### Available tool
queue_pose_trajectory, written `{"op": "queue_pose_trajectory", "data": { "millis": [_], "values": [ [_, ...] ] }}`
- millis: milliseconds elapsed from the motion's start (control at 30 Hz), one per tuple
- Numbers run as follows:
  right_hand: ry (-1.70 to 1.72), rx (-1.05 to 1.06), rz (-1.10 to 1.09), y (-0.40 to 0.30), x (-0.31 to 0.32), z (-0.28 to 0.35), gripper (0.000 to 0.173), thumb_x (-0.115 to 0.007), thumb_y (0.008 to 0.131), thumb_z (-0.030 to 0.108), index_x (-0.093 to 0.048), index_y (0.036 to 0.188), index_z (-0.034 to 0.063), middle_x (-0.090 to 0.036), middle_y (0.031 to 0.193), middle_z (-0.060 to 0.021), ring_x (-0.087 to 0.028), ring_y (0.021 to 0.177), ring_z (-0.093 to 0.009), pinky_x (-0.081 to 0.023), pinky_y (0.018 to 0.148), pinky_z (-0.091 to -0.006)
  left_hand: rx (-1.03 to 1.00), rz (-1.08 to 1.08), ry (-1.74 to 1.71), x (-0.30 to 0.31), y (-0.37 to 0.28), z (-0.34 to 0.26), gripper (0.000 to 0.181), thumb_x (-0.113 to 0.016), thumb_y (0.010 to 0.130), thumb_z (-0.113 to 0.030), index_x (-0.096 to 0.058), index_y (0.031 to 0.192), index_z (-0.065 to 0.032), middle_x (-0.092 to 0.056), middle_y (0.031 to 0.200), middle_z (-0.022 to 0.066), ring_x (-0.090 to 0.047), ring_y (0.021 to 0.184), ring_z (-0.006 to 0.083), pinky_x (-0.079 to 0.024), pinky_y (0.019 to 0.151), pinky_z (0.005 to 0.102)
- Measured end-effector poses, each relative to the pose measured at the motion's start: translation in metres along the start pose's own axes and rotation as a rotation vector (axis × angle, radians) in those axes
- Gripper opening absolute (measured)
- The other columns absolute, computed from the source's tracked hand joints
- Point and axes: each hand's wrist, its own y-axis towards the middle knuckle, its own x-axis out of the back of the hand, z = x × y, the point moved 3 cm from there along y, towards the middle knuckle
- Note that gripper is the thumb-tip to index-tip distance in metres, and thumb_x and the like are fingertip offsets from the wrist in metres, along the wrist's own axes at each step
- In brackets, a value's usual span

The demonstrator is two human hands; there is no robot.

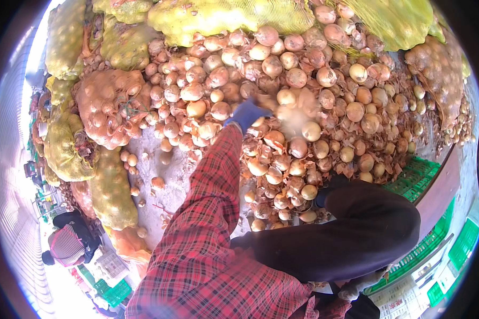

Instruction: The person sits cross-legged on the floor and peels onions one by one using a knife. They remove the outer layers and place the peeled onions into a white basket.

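Observation:
My left hand [247,114], in a blue glove, reaches out from a red plaid sleeve into a broad heap of loose onions [272,67]. Its fingers are blurred and partly hidden among the onions, so I cannot tell whether they grip one. A pale onion [258,122] shows right by the fingertips. To the right of the hand, a patch of onions [297,115] is smeared by motion. Low on the right, a greyish gloved shape beside plaid cloth appears to be my right hand [352,288]; its fingers cannot be made out.
Filled yellow mesh sacks [227,20] line the far side. An orange mesh sack [111,105] stands left of the heap. My bent dark-trousered leg [343,239] borders its near side. Green plastic crates [415,181] are at right. Another person [68,241] is at lower left.

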Motion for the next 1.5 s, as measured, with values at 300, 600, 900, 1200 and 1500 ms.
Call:
{"op": "queue_pose_trajectory", "data": {
  "millis": [300,600,900,1200,1500],
  "values": [
    [-0.216,0.082,-0.133,-0.005,0.001,0.009,0.047,-0.07,0.086,0.016,-0.054,0.125,-0.0035,-0.065,0.109,-0.0131,-0.061,0.098,-0.021,-0.049,0.085,-0.0328,-0.329,-0.443,0.044,-0.058,-0.002,-0.084,0.053,-0.069,0.078,-0.035,-0.055,0.118,-0.0034,-0.065,0.102,0.0158,-0.061,0.096,0.0314,-0.048,0.084,0.0433],
    [-0.182,-0.142,-0.115,-0.007,-0.008,0.012,0.03,-0.065,0.088,0.013,-0.06,0.114,-0.001,-0.064,0.096,-0.007,-0.059,0.086,-0.016,-0.048,0.077,-0.029,0.108,-0.656,0.226,-0.036,0.044,-0.082,0.097,-0.082,0.057,-0.041,-0.037,0.13,0.0037,-0.047,0.131,0.0274,-0.044,0.123,0.043,-0.037,0.104,0.0458],
    [-0.041,-0.079,-0.076,-0.009,-0.016,0.0,0.021,-0.064,0.089,0.012,-0.061,0.108,0.0021,-0.06,0.083,-0.0011,-0.055,0.072,-0.008,-0.046,0.066,-0.0221,0.175,-0.352,0.322,-0.024,0.05,-0.041,0.089,-0.08,0.063,-0.045,-0.047,0.131,0.0032,-0.06,0.119,0.0264,-0.058,0.112,0.038,-0.047,0.093,0.0421],
    [-0.073,-0.004,-0.064,-0.009,-0.015,0.016,0.022,-0.062,0.084,0.0,-0.063,0.105,0.0028,-0.061,0.081,-0.0012,-0.056,0.071,-0.009,-0.047,0.064,-0.024,0.032,-0.317,-0.173,-0.047,0.01,-0.01,0.073,-0.075,0.07,-0.043,-0.051,0.125,-0.0016,-0.063,0.112,0.0178,-0.062,0.099,0.0314,-0.052,0.078,0.0389],
    [0.056,0.033,0.409,0.018,0.006,0.038,0.023,-0.061,0.086,0.01,-0.059,0.108,0.0018,-0.065,0.08,-0.0051,-0.061,0.067,-0.013,-0.049,0.059,-0.0289,-0.096,0.524,-1.671,-0.045,-0.145,-0.133,0.06,-0.069,0.08,-0.044,-0.051,0.126,-0.0101,-0.058,0.116,0.0123,-0.059,0.101,0.0282,-0.057,0.071,0.0364]
  ]
}}
